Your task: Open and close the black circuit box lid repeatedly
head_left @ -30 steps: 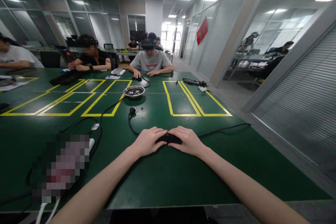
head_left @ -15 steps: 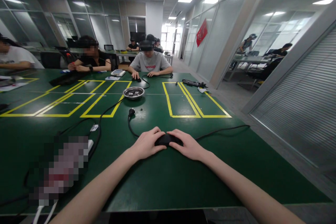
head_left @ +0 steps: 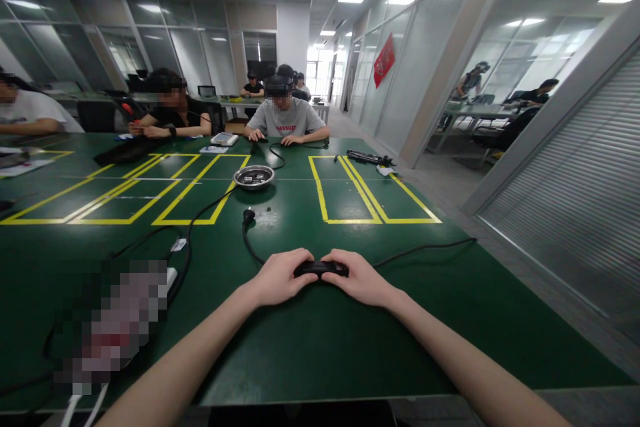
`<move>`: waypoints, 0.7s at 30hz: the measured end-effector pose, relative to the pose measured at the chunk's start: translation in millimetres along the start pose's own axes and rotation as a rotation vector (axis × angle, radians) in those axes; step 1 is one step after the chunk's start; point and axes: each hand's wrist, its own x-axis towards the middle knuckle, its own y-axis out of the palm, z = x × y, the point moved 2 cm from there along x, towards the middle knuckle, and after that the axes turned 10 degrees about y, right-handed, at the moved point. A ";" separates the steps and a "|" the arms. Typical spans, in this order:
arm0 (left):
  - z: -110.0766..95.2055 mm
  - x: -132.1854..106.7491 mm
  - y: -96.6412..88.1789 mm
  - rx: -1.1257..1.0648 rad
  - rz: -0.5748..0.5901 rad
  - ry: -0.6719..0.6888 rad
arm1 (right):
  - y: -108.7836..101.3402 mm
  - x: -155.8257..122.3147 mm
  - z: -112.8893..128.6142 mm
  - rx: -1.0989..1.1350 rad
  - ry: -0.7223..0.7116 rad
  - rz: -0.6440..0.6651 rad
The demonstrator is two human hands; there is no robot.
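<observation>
Both my hands meet over the near middle of the green table, gripping one small black oblong object [head_left: 320, 270] from its two ends. My left hand [head_left: 280, 277] is closed on the left end, thumb at the near side and fingers behind. At the right end, my right hand [head_left: 363, 278] is closed in the same way. A narrow, smooth side of the object faces me; its exact kind is unclear. Behind the hands runs a black cable [head_left: 425, 248], partly hidden by them, with a plug [head_left: 249, 215] at its left end.
A metal bowl [head_left: 254, 177] holding small metal parts stands beyond my hands. To the left lies a blurred-out object [head_left: 120, 313] with white cords. Yellow tape [head_left: 323, 190] marks the green table [head_left: 300, 353]. A folded black tripod [head_left: 370, 159] lies far right. A co-worker [head_left: 285, 117] sits opposite.
The black object has tipped in my hands: its broad top showed before, now a narrow side. My fingers sit slightly lower. The co-worker opposite has raised one hand with a dark object.
</observation>
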 end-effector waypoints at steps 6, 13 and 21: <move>-1.2 2.2 -0.8 0.032 -0.016 -0.016 | -2.6 -1.2 0.8 0.021 -0.086 -0.014; 2.0 3.5 4.9 -0.016 -0.038 -0.035 | 4.2 -8.7 7.3 -0.364 -0.198 0.023; -9.7 1.7 1.5 0.127 -0.371 0.235 | -44.7 3.0 -46.7 -0.223 0.005 -0.438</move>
